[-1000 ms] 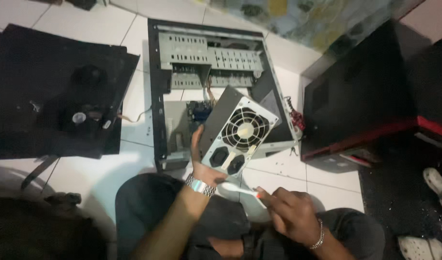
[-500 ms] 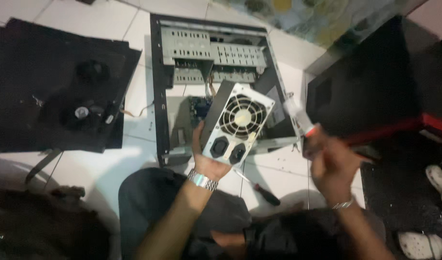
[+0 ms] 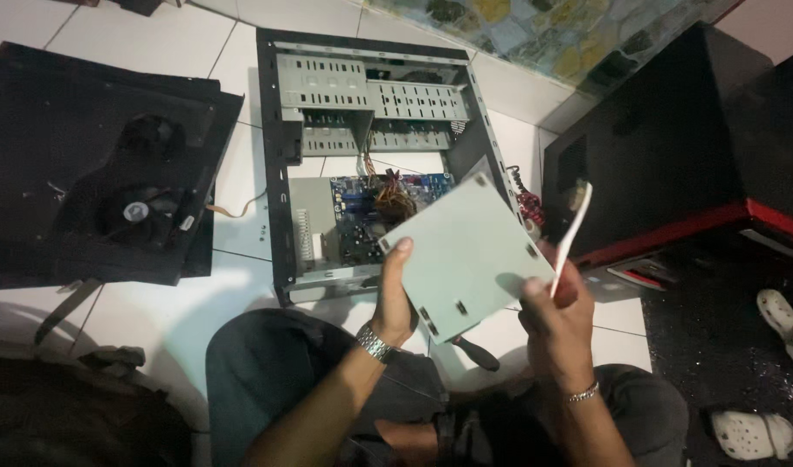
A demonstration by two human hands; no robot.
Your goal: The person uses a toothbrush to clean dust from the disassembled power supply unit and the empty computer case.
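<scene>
Grip: your left hand (image 3: 395,303) pinches the power supply box (image 3: 462,256) by its edge over the open computer case (image 3: 280,164), right hand (image 3: 554,313) closed on a white brush (image 3: 572,232); likely heavy, rigid, sharp-cornered, so support underneath.

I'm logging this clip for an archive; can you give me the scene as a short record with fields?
Setting: white tiled floor, person seated
Left hand: holds the grey metal box by its left edge
Right hand: grips a thin white tool, touching the box's right side
Behind box: open computer case lying flat, circuit board inside
Left: black side panel
Under box: black-handled screwdriver on the floor
</scene>
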